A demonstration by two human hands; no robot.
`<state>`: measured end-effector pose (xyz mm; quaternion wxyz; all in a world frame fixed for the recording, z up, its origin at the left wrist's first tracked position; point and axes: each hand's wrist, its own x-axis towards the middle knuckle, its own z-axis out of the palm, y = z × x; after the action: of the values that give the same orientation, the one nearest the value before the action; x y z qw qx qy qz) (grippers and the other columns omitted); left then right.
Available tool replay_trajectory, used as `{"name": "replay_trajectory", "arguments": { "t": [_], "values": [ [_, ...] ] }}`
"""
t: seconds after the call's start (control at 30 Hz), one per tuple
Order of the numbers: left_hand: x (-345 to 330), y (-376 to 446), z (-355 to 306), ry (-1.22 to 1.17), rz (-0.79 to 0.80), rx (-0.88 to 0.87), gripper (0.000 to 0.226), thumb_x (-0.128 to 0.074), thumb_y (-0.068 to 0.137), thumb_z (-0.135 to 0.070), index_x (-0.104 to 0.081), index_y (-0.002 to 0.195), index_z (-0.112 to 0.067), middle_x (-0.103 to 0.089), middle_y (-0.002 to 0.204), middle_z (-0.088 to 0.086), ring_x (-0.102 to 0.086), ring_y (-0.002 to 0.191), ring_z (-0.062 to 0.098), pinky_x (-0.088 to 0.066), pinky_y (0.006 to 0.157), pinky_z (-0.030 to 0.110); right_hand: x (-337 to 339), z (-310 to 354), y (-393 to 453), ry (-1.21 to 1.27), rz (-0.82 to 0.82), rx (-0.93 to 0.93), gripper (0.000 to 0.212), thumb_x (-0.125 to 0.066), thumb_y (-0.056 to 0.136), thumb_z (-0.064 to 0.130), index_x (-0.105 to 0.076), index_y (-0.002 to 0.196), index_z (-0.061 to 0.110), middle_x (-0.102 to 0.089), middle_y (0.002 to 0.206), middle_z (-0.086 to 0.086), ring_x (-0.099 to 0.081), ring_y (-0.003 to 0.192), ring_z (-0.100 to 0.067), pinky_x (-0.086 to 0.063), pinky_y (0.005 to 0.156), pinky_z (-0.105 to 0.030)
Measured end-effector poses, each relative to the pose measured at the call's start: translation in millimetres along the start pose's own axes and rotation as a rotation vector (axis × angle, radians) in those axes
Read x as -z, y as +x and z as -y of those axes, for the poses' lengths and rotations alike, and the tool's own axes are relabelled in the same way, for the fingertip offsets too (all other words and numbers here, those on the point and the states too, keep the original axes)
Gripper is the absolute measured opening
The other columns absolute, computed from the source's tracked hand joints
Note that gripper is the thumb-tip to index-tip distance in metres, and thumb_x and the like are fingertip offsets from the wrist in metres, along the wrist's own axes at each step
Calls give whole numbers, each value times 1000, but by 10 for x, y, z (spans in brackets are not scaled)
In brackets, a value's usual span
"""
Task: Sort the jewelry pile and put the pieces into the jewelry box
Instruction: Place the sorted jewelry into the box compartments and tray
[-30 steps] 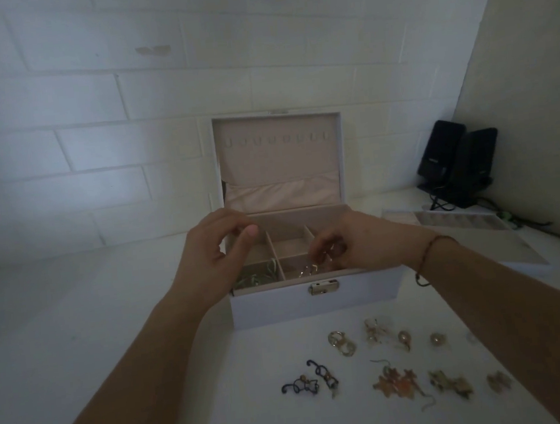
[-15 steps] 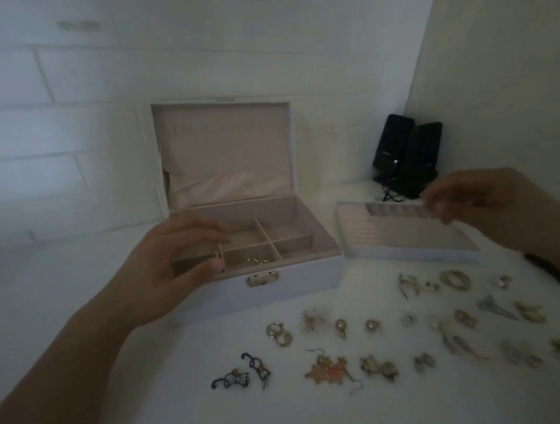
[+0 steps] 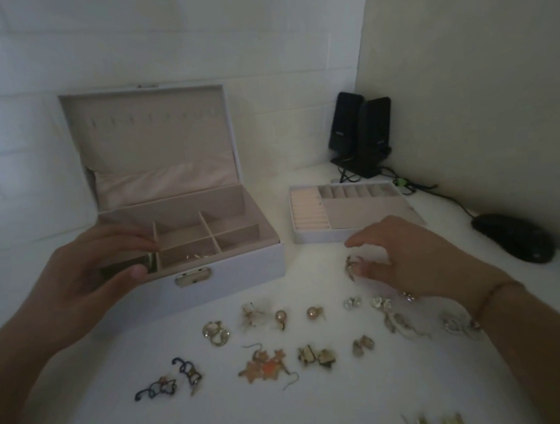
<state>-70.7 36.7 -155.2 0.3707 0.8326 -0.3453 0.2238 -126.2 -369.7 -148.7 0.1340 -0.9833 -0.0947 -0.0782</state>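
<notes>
The right hand's fingers [image 3: 360, 241] curl down over a small gold earring [image 3: 351, 266] lying on the table [image 3: 86, 418], thumb touching it, about to pinch; whether they have closed on it I cannot tell. The left hand [image 3: 89, 274] pinches a small gold piece [image 3: 150, 260] over the jewelry box's [image 3: 237, 277] front-left compartment. The step looks like picking the next piece; it calls for a clean pinch and a lift into a compartment. The tray [image 3: 311, 236] sits just right of the box, loose earrings [image 3: 312, 313] along the table's near side. Compared with 0.5 s ago, the right hand has dropped from above the tray to the earring.
</notes>
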Motion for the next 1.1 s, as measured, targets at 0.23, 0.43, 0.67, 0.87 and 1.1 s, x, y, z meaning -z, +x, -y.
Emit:
{"name": "replay_trajectory", "arguments": {
  "t": [0.23,0.43,0.67,0.87,1.1],
  "values": [
    [9,-13,-25,-14,-4,12,64,-51,85,-71,-72,100,-13,-66,112,-4,-58,107,-6,-39,94,5,-106,-56,87,-5,68,36,31,-65,86,37,-63,116,27,-59,117,8,-46,109,-15,-37,99,-34],
    [8,-16,20,-1,-9,13,56,-52,85,-70,-72,101,-20,-67,113,-6,-60,109,1,-41,96,10,-143,-15,94,30,42,91,26,-69,84,32,-68,109,28,-61,105,9,-47,99,-11,-35,88,-24],
    [12,-14,-21,-19,-4,2,50,-52,87,-68,-71,100,-23,-67,109,-13,-60,107,-2,-41,94,9,-153,21,98,-47,-2,174,20,-63,88,38,-69,104,27,-65,97,8,-54,91,-11,-42,88,-28],
    [16,-27,11,-14,5,19,40,-58,85,-59,-71,103,-26,-68,111,-6,-61,108,3,-45,94,16,-203,22,87,111,-90,135,24,-70,83,14,-69,105,25,-65,83,18,-56,80,1,-37,83,-20],
    [16,-19,15,23,8,-17,51,-51,90,-64,-73,102,-20,-67,110,-10,-62,106,6,-48,89,24,-198,49,135,108,-116,169,23,-67,83,1,-72,98,17,-67,81,8,-56,77,-7,-34,76,-7]
  ]
}}
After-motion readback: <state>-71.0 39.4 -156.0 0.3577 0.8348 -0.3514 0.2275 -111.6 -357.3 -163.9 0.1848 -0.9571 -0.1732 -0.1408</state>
